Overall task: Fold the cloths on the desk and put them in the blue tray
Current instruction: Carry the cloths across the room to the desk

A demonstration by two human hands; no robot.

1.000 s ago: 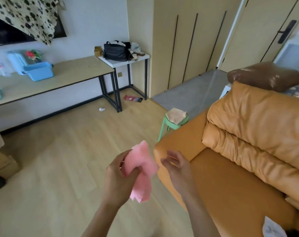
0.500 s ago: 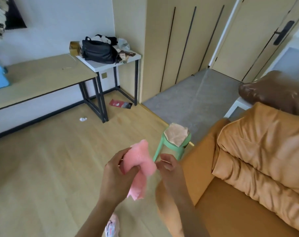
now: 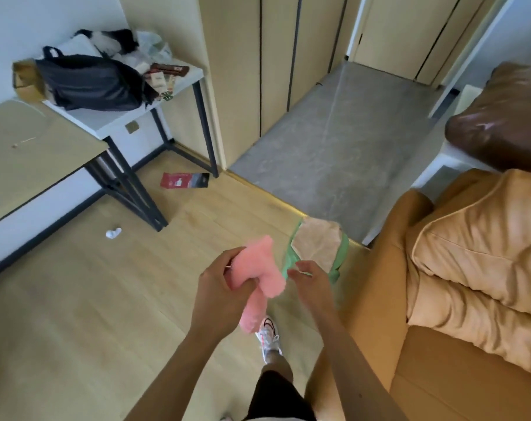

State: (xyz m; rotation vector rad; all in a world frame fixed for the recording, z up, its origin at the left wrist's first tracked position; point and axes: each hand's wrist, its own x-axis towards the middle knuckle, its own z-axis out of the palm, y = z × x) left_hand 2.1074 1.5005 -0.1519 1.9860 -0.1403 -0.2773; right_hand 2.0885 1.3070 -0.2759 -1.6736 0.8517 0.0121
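A pink cloth [image 3: 262, 270] is bunched in my left hand [image 3: 220, 291], hanging in front of me over the wooden floor. My right hand [image 3: 308, 281] hovers just right of the cloth with its fingers apart, holding nothing. A beige cloth [image 3: 317, 243] lies on a green stool [image 3: 340, 256] beside the sofa arm, just beyond my right hand. The wooden desk [image 3: 30, 159] is at the left. The blue tray is out of view.
An orange sofa [image 3: 470, 284] fills the right side, with a brown cushion [image 3: 501, 117] behind it. A white side table [image 3: 112, 117] carries a black bag [image 3: 87, 83]. A red packet [image 3: 183, 180] and white scrap [image 3: 113, 233] lie on the floor. My shoe [image 3: 268, 334] is below the cloth.
The view has swung right and down, and I have stepped forward. The blue tray slid out of sight at the left. The stool with the beige cloth is now close to my right hand.
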